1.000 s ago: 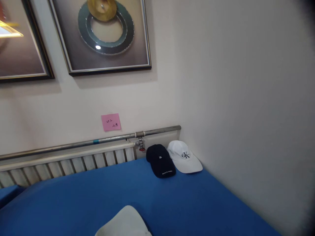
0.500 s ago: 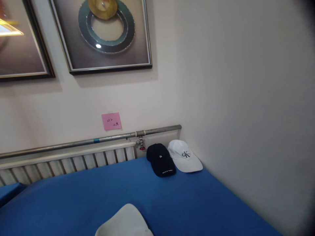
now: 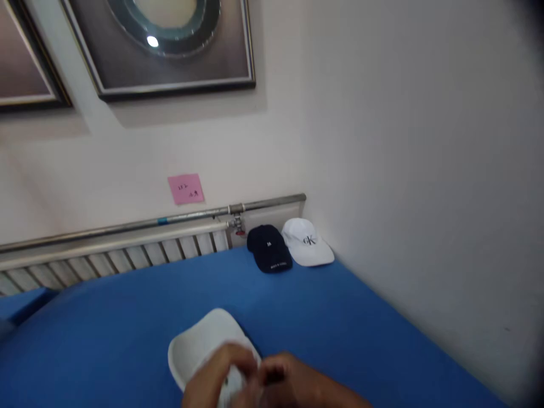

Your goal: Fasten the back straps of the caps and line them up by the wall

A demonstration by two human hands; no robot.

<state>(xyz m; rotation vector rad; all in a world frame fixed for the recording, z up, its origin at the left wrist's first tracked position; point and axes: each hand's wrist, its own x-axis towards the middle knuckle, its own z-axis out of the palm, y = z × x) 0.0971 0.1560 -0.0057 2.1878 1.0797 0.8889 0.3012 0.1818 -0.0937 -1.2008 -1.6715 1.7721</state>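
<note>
A pale cap lies brim-away on the blue surface near the bottom edge. My left hand curls over the cap's near part, fingers closed on the fabric. My right hand meets it from the right, fingers bent and pinching the same near edge. Both hands are somewhat blurred. In the far corner sit a dark navy cap and a white cap with a black logo, side by side and touching, well beyond my hands.
A ribbed radiator with a metal pipe and a valve runs along the back wall. A pink note and framed pictures hang above. A plain wall bounds the surface on the right.
The view has tilted down and pulled back. Both my hands have come into sight at the bottom and closed on the pale cap. The two far caps have not moved.
</note>
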